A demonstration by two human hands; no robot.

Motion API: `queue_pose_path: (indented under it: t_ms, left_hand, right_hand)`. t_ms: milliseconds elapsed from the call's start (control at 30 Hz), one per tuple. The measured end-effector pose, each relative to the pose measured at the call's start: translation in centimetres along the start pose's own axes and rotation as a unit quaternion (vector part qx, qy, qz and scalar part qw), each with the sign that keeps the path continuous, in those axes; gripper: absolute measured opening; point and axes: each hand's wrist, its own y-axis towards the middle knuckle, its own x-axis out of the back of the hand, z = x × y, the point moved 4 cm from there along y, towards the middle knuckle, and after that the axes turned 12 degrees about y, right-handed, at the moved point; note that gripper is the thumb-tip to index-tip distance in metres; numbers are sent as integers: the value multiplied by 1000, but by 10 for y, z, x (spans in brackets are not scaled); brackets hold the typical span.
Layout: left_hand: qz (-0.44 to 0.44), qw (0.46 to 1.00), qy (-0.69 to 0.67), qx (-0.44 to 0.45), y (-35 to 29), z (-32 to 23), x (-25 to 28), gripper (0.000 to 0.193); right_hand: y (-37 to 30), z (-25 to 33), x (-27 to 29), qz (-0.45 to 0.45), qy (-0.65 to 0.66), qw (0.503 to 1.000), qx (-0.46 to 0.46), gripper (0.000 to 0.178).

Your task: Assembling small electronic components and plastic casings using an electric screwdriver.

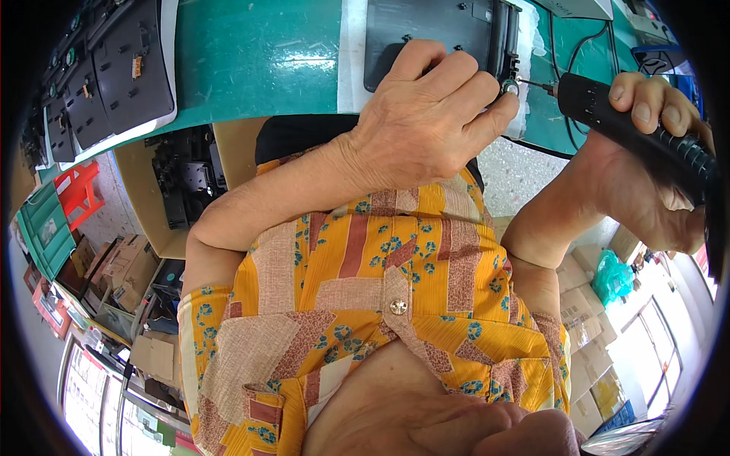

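A flat black plastic panel (426, 34) lies on a white sheet at the table's near edge. My left hand (433, 114) is closed over its near right part, fingers curled, with the index fingertip by a small round silvery piece (510, 87) at the corner. My right hand (639, 175) is wrapped around a black electric screwdriver (589, 104), fingers over the top and palm beneath. The thin bit of the tool points left and its tip reaches that same corner. Whether the bit sits in a screw is too small to tell.
More black plastic panels (125, 76) with small fittings lie on a white-edged board at the left of the green table (251, 68). Black cables (582, 49) run behind the screwdriver. Below the table stands a cardboard box (141, 182) of black parts.
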Motion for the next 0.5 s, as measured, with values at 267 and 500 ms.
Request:
queue_pose_path:
  t_ms: [267, 500]
  left_hand:
    - [-1, 1000, 6, -4, 0, 1, 0, 48]
    - [8, 1000, 10, -7, 0, 1, 1, 42]
  right_hand:
    - [1, -5, -7, -2, -1, 1000, -6, 63]
    - [2, -9, -14, -8, -5, 1000, -19, 65]
